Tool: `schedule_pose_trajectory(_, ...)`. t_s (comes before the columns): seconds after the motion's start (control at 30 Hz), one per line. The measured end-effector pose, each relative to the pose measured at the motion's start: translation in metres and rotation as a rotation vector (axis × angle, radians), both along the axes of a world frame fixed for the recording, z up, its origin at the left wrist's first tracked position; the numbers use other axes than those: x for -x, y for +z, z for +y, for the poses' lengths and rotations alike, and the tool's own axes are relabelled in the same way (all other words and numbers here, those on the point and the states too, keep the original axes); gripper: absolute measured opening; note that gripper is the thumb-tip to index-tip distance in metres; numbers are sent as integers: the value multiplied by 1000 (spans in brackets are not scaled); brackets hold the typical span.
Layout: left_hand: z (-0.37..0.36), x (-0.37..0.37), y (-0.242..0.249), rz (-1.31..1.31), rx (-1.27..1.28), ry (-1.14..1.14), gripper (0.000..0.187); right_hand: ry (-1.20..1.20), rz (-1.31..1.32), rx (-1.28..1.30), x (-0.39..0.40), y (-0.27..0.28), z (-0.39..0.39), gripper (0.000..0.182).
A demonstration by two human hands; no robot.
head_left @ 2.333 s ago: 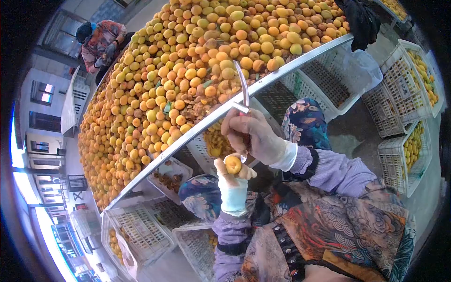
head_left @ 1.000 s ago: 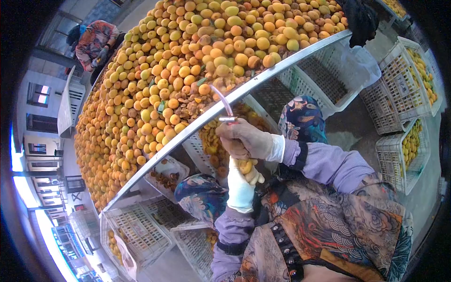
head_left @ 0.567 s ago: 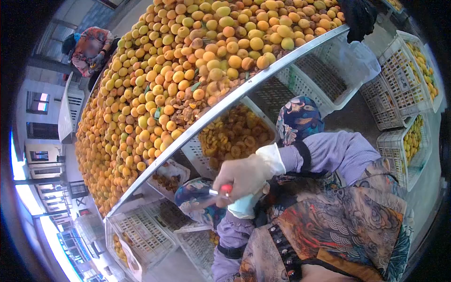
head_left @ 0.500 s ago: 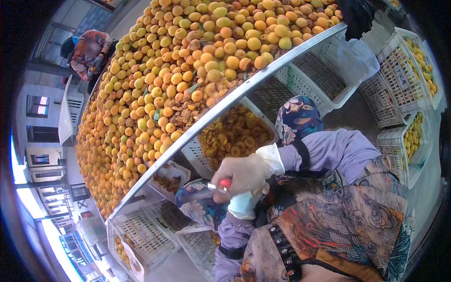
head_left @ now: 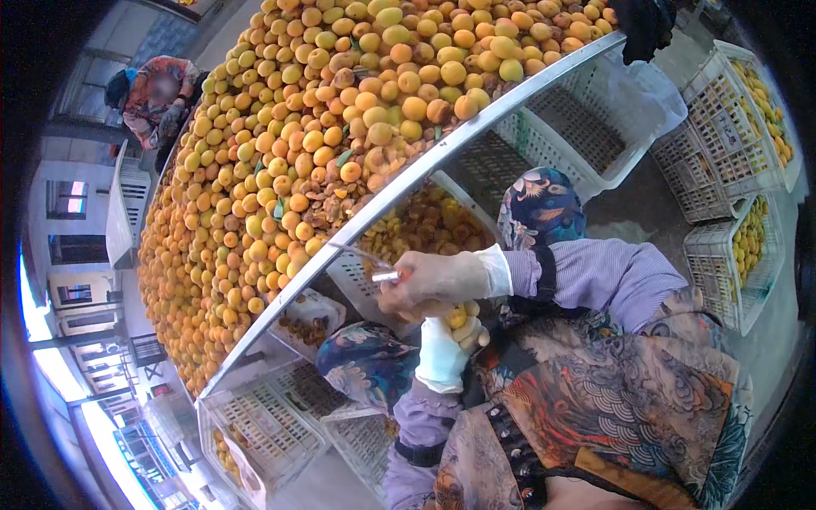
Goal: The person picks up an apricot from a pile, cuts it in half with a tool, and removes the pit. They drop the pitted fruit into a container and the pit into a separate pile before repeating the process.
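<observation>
My right hand [head_left: 433,279], with a white cuff at its wrist, is closed around a small knife [head_left: 401,274]. Its handle is red with a shiny metal collar, and a thin blurred blade points toward the metal table edge [head_left: 476,119]. Just below, my left hand [head_left: 474,338] curls around a yellow-orange apricot [head_left: 459,316]; my right hand partly hides it. Both hands are over my lap, close to a crate of cut apricots [head_left: 438,223] under the table edge. A large heap of apricots [head_left: 297,153] covers the table.
White crates [head_left: 722,136] of fruit are stacked at the right. Another white crate [head_left: 586,161] with a plastic bag stands under the table, and more crates [head_left: 263,416] at lower left. Across the heap sits another person [head_left: 161,98]. A black item [head_left: 643,30] hangs at the table corner.
My right hand has moved up and away from my left hand, carrying the knife with it. The apricot in my left hand now shows.
</observation>
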State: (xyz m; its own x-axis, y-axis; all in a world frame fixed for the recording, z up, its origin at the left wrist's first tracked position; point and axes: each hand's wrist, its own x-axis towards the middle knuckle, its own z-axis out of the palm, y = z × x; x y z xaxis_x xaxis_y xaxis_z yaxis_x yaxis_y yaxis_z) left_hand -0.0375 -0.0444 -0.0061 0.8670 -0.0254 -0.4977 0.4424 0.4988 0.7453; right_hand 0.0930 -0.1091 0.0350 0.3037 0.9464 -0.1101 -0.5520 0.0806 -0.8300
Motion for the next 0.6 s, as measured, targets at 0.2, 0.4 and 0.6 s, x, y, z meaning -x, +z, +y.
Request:
schedule_pose_trajectory(0.2,-5,3,-31,293,-261,-46,30,253,-421,-70,24,0,-2,32)
schedule_pose_trajectory(0.4,16,-15,-7,20,658,230,42,-442,309,31,-12,-7,4,27)
schedule_pose_trajectory(0.6,21,-28,9,-33,669,273,47,-587,408,-106,-39,-11,-11,34)
